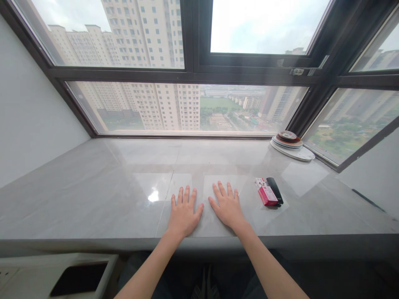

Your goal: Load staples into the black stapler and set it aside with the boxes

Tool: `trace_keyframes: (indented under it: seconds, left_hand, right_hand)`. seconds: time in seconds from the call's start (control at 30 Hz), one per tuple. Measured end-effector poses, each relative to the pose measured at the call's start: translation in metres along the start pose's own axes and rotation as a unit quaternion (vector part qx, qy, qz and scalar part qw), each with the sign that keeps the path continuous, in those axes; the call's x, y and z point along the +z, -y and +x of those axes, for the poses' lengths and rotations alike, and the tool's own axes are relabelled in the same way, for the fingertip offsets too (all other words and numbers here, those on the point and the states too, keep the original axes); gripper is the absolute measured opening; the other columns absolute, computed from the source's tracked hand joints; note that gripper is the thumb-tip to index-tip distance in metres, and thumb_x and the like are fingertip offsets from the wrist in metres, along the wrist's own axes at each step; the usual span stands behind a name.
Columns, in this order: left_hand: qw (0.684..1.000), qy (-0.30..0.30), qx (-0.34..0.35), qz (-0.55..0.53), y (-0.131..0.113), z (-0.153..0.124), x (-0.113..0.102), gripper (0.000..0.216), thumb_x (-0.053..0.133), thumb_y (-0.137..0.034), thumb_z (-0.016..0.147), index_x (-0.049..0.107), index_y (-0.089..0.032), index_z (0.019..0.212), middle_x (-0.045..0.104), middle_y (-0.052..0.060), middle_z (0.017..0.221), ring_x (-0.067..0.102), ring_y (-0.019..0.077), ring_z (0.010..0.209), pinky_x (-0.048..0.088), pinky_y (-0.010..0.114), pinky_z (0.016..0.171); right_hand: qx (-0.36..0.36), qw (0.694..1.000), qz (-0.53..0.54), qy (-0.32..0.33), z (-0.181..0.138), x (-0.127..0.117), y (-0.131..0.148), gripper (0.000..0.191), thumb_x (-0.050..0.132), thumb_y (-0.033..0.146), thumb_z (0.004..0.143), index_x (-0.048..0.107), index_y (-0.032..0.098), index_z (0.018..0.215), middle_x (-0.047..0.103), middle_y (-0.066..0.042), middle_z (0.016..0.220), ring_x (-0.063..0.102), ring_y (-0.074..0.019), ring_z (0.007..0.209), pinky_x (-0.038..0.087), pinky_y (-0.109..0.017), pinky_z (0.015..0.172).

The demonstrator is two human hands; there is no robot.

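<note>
Both of my hands rest palm down on a pale grey stone windowsill [109,199]. My left hand [183,211] lies flat with its fingers spread, holding nothing. Beside it, a small gap away, my right hand [227,207] is also flat with fingers apart and nothing in it. To the right of my right hand lie a small pink and white box [267,196] and a black stapler-like object [274,191], side by side and touching. Neither hand touches them.
A stack of round plates and dishes [287,143] sits in the far right corner by the window frame [193,77]. A thin dark stick-like thing [368,200] lies along the right wall. Below the sill at left, a black flat object [79,279] lies on a white surface.
</note>
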State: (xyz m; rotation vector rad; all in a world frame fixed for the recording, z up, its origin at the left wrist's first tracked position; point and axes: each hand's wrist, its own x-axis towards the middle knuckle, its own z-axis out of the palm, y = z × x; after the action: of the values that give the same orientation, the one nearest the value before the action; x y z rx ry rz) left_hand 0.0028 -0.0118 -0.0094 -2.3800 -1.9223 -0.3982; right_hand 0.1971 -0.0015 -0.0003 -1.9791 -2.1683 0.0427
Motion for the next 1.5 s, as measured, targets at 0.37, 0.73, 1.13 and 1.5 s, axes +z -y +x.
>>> trace_keyframes:
  seconds: [0.37,0.73,1.13,1.5]
  left_hand:
    - [1.000,0.003,-0.001,-0.007,0.001,0.002,0.000,0.065,0.034,-0.057,0.103,0.027,-0.032,0.162,0.021,0.003,0.170,0.007,0.0352,0.157,0.006,0.062,0.125]
    - [0.999,-0.008,-0.004,-0.048,0.002,0.002,-0.003,0.059,0.039,-0.053,0.103,0.039,-0.029,0.156,0.028,0.005,0.167,0.012,0.0346,0.156,0.009,0.061,0.124]
    - [0.910,-0.092,-0.146,-0.376,-0.002,-0.006,-0.033,0.043,0.042,-0.052,0.104,0.059,-0.022,0.130,0.067,0.009,0.122,0.063,0.0263,0.112,0.048,0.041,0.098]
    - [0.965,-0.129,-0.131,-0.186,-0.003,-0.002,-0.029,0.038,0.062,-0.037,0.093,0.058,-0.025,0.129,0.062,0.008,0.112,0.063,0.0264,0.101,0.049,0.035,0.087]
  right_hand:
    - [0.112,0.946,0.244,-0.183,-0.029,-0.084,-0.130,0.051,0.049,0.057,0.094,0.069,0.025,0.129,0.071,-0.014,0.123,0.067,-0.0262,0.100,0.054,-0.039,0.085]
    - [0.174,0.903,0.391,0.042,-0.003,-0.064,-0.201,0.052,0.052,0.065,0.089,0.074,0.018,0.093,0.067,-0.003,0.067,0.057,-0.0153,0.054,0.046,-0.026,0.050]
    - [0.072,0.890,0.447,-0.043,0.009,0.000,0.045,0.046,0.042,0.058,0.100,0.069,0.020,0.103,0.071,-0.007,0.087,0.063,-0.0180,0.065,0.047,-0.025,0.053]
    - [0.128,0.881,0.447,-0.087,-0.020,-0.016,-0.034,0.055,0.044,0.068,0.096,0.069,0.019,0.099,0.062,-0.003,0.072,0.057,-0.0183,0.056,0.045,-0.027,0.050]
